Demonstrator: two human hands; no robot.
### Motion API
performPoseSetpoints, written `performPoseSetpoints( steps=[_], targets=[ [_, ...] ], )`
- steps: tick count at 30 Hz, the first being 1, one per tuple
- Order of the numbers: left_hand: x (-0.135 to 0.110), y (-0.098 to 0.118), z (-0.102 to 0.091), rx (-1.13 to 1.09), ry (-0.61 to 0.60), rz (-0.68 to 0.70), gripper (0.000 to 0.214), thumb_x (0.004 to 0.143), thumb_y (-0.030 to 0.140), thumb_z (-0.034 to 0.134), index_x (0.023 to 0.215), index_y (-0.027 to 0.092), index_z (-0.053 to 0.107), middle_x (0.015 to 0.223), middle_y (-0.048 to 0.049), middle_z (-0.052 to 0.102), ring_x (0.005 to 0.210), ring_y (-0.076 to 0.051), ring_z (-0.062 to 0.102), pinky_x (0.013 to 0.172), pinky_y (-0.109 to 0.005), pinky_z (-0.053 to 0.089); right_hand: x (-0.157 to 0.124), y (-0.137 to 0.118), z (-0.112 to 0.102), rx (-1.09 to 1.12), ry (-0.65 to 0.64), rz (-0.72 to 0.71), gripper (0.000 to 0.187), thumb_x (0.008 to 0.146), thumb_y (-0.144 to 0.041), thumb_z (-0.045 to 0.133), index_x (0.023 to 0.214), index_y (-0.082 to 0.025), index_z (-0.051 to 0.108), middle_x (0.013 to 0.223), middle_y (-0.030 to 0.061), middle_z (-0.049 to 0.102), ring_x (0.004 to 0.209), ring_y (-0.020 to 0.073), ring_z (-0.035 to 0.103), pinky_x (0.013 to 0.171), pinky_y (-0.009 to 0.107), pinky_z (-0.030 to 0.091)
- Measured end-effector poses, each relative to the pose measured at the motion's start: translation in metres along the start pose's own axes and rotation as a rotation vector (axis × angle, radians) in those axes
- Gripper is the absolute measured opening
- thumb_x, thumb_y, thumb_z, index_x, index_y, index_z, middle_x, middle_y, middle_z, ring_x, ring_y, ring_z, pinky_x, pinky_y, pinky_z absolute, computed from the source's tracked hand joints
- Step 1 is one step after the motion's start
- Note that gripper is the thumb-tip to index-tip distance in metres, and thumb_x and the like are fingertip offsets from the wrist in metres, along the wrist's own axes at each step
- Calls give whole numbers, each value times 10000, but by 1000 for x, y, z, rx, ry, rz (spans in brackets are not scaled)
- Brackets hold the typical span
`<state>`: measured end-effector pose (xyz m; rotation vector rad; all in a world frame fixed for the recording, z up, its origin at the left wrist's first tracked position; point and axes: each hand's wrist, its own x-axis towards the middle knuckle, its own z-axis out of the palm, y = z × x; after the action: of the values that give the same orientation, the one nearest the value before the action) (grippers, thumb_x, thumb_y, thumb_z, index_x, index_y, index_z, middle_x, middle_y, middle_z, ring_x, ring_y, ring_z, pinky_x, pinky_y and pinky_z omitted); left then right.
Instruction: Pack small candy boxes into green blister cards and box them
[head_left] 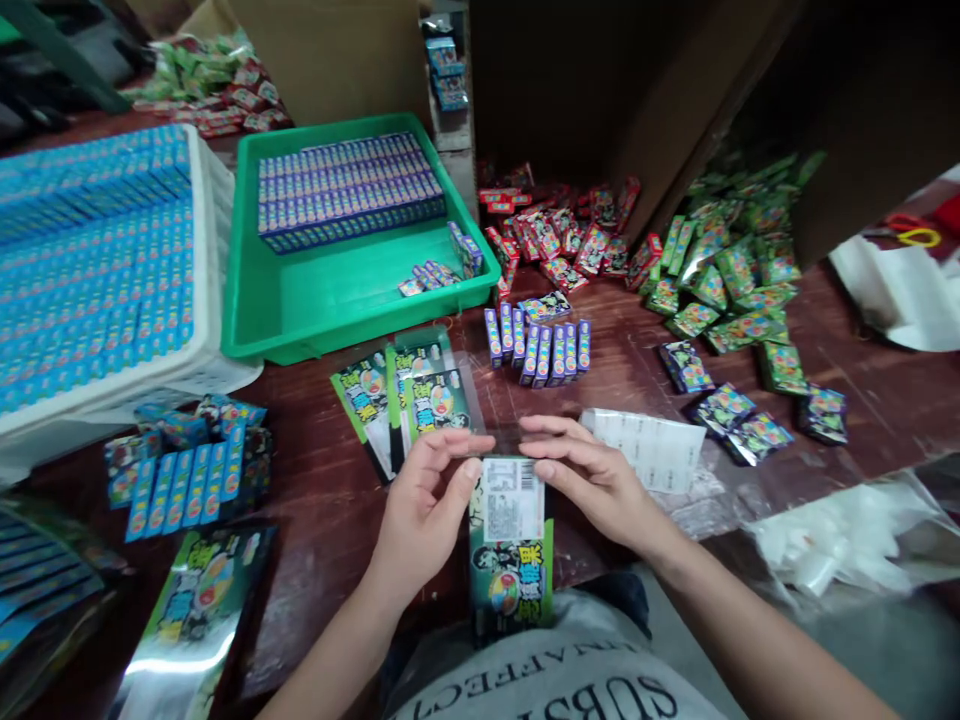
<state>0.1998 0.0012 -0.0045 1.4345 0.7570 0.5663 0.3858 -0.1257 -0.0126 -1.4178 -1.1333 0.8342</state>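
A black-and-green printed pouch (510, 585) lies in front of me at the table's edge, a white barcode label (514, 500) across its upper part. My left hand (431, 500) is at the pouch's upper left, its thumb tip by the label's corner and its fingers stretched out. On the other side, my right hand (592, 480) has its thumb at the label's upper right, fingers also extended. Neither hand appears to grip anything; whether the thumbs press on the label is unclear. Beyond my right hand lies a sheet of white labels (649, 450).
Several flat pouches (435, 400) and small purple boxes (544, 345) lie ahead. A green tray (322, 310) and white crate (214, 260) hold boxes at left. Red packets (555, 235) and green packets (739, 275) are piled farther back. A clear plastic bag (847, 540) is at right.
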Motion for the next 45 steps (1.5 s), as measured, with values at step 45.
performPoseSetpoints(
  steps=[45],
  targets=[
    [78,9,108,455,-575,36,129,937,338,614,971,214,631,820,-4,688,716,-158,628,657,-289,472,-5,-14,-168,-397,-131,-87,145,997,-341,616,958,-217,680,914,32,681,861,166,618,787,311,472]
  ],
)
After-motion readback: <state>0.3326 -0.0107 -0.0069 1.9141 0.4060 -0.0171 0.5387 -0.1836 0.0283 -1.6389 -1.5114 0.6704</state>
